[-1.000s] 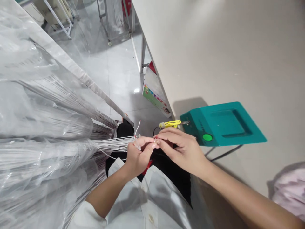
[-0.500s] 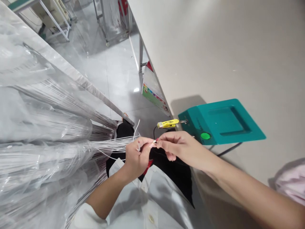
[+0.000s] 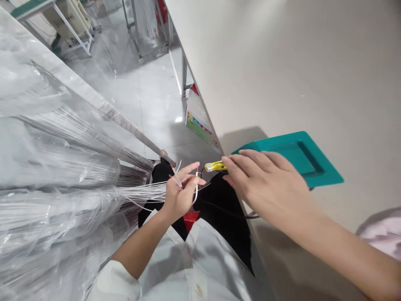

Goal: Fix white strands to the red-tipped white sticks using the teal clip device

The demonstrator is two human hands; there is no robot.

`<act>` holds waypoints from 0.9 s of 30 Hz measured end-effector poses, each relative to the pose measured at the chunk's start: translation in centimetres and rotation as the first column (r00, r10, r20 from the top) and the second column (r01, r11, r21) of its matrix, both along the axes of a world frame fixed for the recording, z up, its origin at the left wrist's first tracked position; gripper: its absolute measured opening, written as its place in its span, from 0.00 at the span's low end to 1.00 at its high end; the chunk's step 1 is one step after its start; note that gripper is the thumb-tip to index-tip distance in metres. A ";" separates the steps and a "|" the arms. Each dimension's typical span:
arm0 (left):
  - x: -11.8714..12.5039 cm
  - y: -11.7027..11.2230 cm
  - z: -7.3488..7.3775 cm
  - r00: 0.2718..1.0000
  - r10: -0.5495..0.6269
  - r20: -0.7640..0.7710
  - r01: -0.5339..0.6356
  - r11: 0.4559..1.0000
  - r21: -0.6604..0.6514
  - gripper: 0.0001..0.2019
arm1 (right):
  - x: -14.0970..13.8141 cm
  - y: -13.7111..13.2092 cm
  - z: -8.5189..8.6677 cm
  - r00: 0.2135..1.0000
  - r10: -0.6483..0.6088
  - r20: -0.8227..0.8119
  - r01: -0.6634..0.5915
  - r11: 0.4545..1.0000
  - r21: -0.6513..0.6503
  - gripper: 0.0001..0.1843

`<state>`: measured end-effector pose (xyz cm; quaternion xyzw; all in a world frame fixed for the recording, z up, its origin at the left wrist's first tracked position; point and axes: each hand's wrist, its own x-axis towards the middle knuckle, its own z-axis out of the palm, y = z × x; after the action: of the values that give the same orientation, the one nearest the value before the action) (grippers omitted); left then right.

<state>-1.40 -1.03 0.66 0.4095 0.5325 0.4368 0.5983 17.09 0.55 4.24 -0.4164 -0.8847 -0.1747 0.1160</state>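
Observation:
My left hand [image 3: 180,193] pinches a few thin white wires [image 3: 147,192] that run out of a clear plastic bag of wire bundles [image 3: 56,184] on my left. One wire loops up between its fingers. My right hand [image 3: 266,184] lies over the front of a teal box-shaped machine [image 3: 300,156] at the table edge, fingers stretched out and empty. Its fingertips are close to a yellow tool [image 3: 214,166] that sticks out from the machine's left side.
A wide cream table [image 3: 297,67] fills the right side. A colourful cardboard box [image 3: 200,125] stands on the floor under its edge. Metal racks [image 3: 144,25] stand further back on the grey floor. A pink cloth [image 3: 382,238] lies at the far right.
My right hand let go of the wire ends, opened, and moved right and up onto the teal machine. My left hand kept the wires and lifted slightly.

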 end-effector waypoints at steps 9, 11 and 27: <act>0.9 0.7 -0.6 0.999 -0.013 0.050 0.015 0.999 -0.042 0.20 | 0.0 1.9 0.2 0.986 -0.027 0.163 0.038 0.997 -0.066 0.16; 1.2 0.7 -0.7 0.998 -0.017 0.055 0.019 0.999 -0.036 0.20 | 0.1 2.6 0.3 0.984 -0.017 0.175 0.044 0.988 -0.150 0.13; 2.0 0.9 -1.7 0.996 -0.003 -0.091 0.009 0.998 0.061 0.19 | 0.6 3.4 0.4 0.989 0.016 0.148 0.027 0.959 -0.283 0.12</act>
<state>0.63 -0.09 -1.01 0.4484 0.5443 0.4321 0.5621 17.74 4.00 4.63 -0.4171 -0.9056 -0.0766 -0.0117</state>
